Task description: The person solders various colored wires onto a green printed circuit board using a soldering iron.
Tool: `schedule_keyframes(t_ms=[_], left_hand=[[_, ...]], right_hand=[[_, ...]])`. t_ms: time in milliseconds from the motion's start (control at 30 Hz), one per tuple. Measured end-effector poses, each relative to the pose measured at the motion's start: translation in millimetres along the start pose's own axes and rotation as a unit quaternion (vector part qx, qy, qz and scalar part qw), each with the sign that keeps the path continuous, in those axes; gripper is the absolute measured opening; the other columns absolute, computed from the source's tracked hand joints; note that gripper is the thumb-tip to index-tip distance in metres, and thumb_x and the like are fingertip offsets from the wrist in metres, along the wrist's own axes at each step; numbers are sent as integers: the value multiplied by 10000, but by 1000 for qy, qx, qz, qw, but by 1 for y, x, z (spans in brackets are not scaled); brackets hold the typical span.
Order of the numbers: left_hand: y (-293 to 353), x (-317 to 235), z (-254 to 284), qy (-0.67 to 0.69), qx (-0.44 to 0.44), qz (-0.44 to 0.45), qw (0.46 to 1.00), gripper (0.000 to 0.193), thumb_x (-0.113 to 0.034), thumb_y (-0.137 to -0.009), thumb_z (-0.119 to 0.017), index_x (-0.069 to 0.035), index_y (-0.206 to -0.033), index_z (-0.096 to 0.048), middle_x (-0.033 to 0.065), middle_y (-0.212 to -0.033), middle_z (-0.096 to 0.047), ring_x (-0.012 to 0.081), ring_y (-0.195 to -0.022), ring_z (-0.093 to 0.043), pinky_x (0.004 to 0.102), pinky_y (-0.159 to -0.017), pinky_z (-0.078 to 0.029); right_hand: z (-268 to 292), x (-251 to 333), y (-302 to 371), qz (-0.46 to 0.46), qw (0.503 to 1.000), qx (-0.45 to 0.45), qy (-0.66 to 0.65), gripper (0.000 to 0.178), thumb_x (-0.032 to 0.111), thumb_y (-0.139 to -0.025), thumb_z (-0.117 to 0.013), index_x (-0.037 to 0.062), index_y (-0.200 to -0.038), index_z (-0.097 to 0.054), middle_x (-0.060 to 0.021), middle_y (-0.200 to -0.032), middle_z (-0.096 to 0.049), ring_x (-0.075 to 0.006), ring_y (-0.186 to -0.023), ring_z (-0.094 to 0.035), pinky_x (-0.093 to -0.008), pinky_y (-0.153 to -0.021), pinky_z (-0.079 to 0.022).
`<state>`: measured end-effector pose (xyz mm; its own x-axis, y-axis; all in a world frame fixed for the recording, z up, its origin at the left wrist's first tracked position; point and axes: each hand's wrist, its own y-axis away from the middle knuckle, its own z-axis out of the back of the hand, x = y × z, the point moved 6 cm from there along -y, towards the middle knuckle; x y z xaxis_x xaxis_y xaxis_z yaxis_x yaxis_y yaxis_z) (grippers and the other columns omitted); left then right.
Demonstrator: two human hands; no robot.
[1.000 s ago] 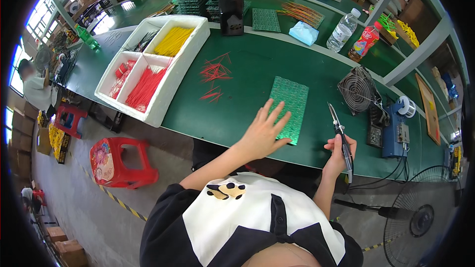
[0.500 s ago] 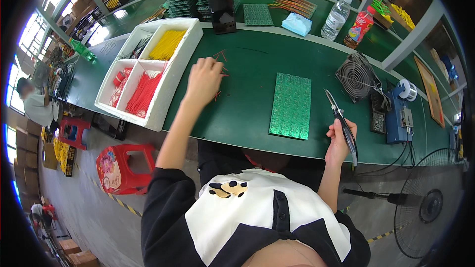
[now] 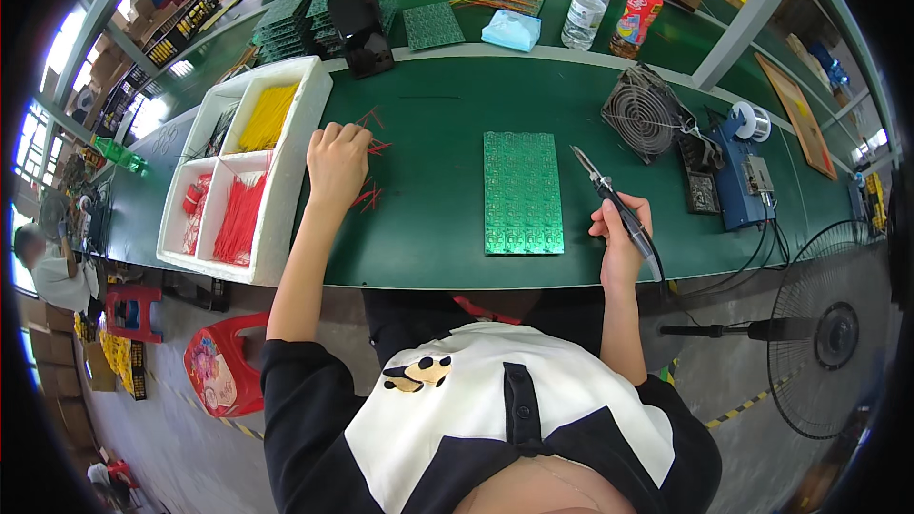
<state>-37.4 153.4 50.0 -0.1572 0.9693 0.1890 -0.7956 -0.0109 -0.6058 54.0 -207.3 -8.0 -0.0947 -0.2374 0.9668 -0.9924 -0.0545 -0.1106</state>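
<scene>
My left hand (image 3: 337,164) is over the green bench beside the foam box, its fingers curled down. What they hold, if anything, is hidden. Short red wires (image 3: 378,147) lie loose just right of those fingers. Near the bench's front edge lies a green circuit board panel (image 3: 523,192), with rows of small repeated boards on it. My right hand (image 3: 624,228) is closed around a dark-handled soldering iron (image 3: 621,213). Its thin metal tip points up and left, a short way right of the panel and apart from it.
The white foam box (image 3: 303,148) holds red and yellow wires in compartments. A fan unit (image 3: 644,114) and a blue soldering station (image 3: 745,186) with a solder spool (image 3: 751,122) stand at right. Behind are a black phone (image 3: 361,30), stacked boards, a tissue pack (image 3: 511,29) and two bottles.
The whole view has shifted, so the bench things sit further left in it. My left hand stays near the red wires, and the right still grips the soldering iron, slightly further forward.
</scene>
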Motion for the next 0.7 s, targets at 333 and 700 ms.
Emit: schedule_keyframes(t_ms=[333,700], left_hand=[[-16,-125,-12,328,-8,-27,944,61,-82,-774,-612,-65,-832,-614,53,-959,-660,220,-852,-633,326,-676,-525],[-14,-138,-9,342,2,-74,937,63,-73,-774,-615,-64,-835,-628,36,-838,-625,205,-738,-601,314,-593,-511]], right_hand=[[0,5,6,28,998,-54,-13,193,111,-832,-644,-18,-924,-534,-85,-708,-604,-109,-545,-555,-211,-528,-457],[-15,6,9,40,999,-11,10,153,85,-826,-642,-2,-885,-531,-93,-697,-616,-116,-551,-587,-216,-531,-471]])
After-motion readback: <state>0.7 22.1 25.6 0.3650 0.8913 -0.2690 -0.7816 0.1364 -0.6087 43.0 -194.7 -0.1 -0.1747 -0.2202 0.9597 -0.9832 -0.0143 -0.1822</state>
